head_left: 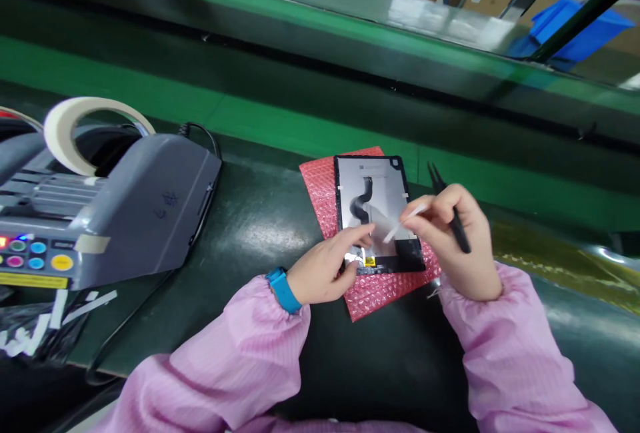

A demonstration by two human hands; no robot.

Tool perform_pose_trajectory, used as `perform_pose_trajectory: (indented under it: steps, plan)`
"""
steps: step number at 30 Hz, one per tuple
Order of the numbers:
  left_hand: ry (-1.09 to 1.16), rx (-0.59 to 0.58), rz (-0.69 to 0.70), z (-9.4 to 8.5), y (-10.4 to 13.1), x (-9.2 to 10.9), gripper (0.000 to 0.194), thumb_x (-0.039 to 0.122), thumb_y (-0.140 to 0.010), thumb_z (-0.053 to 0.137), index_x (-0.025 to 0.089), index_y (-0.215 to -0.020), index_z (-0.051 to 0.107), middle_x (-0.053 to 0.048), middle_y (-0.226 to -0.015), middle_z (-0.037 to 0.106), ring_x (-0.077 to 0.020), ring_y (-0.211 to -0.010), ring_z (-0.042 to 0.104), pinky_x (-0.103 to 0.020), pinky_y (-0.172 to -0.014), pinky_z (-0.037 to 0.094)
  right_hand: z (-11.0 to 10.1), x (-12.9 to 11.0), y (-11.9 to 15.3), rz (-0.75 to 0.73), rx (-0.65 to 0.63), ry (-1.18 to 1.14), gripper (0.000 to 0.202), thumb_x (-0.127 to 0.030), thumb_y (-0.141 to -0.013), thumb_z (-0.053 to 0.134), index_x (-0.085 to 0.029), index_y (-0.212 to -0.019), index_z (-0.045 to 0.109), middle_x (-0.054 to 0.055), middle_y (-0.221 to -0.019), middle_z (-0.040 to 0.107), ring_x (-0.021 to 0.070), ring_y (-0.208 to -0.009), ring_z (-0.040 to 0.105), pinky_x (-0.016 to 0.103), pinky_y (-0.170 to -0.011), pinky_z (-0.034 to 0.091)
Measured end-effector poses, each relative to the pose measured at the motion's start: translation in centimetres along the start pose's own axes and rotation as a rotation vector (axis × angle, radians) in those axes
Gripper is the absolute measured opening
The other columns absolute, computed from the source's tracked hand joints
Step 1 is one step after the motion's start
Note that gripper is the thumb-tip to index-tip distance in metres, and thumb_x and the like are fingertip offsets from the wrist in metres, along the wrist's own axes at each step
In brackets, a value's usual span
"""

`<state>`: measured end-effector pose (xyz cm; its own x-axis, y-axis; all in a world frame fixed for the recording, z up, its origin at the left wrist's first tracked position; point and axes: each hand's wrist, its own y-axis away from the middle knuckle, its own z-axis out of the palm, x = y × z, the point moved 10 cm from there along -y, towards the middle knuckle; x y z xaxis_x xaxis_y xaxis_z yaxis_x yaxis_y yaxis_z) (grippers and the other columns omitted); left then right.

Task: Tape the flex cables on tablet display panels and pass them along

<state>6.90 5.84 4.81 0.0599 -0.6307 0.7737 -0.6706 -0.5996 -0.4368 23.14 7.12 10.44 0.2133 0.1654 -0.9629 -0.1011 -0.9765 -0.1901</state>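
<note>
A tablet display panel [385, 186] with a silvery back and black edges lies on pink bubble wrap [323, 193]. Across its back runs a curved black flex cable [361, 205], and a yellow label [369, 262] sits near the lower edge. Over the panel's lower left corner, my left hand [327, 266] has its fingers stretched out and apart. My right hand [457, 240] pinches a thin white strip of tape [403, 223] above the panel's right side. Black tweezers [460, 230] are also tucked in that hand, tips pointing away.
On the left stands a grey tape dispenser [165, 200] with a cream tape roll [63, 133] and coloured buttons. White tape scraps [40, 330] lie below it, beside a black cable [130, 320]. Yellowish film [565, 273] is at the right. A green ledge [280, 140] runs behind.
</note>
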Motion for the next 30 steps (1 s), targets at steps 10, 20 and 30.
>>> perform_pose_trajectory:
  steps: [10, 20, 30]
  plan:
    - [-0.712, -0.060, -0.091, 1.3, 0.5, -1.5, 0.038, 0.033, -0.100, 0.056, 0.024, -0.135, 0.066, -0.015, -0.124, 0.060, -0.0357, -0.116, 0.046, -0.059, -0.101, 0.038, 3.8, 5.8, -5.2, 0.186, -0.322, 0.079, 0.060, -0.056, -0.071, 0.087, -0.026, -0.074, 0.036, -0.002, -0.074, 0.068, 0.0154, -0.067, 0.060, 0.032, -0.068, 0.049]
    - [-0.801, -0.079, -0.162, 1.4, 0.4, -2.0, 0.042, 0.039, -0.103, 0.052, 0.030, -0.143, 0.062, -0.012, -0.135, 0.060, -0.0344, -0.121, 0.046, -0.054, -0.105, 0.035, 4.7, 8.4, -4.7, 0.217, -0.283, 0.003, 0.059, -0.054, -0.071, 0.087, -0.026, -0.074, 0.036, -0.003, -0.071, 0.067, 0.0141, -0.063, 0.056, 0.031, -0.065, 0.045]
    - [-0.815, -0.089, -0.159, 1.4, 0.3, -2.0, 0.042, 0.038, -0.104, 0.050, 0.030, -0.144, 0.061, -0.011, -0.138, 0.060, -0.0344, -0.121, 0.046, -0.053, -0.104, 0.036, 4.6, 9.0, -4.7, 0.169, -0.235, 0.044, 0.055, -0.051, -0.073, 0.085, -0.026, -0.075, 0.036, 0.000, -0.076, 0.071, 0.0163, -0.066, 0.058, 0.033, -0.069, 0.045]
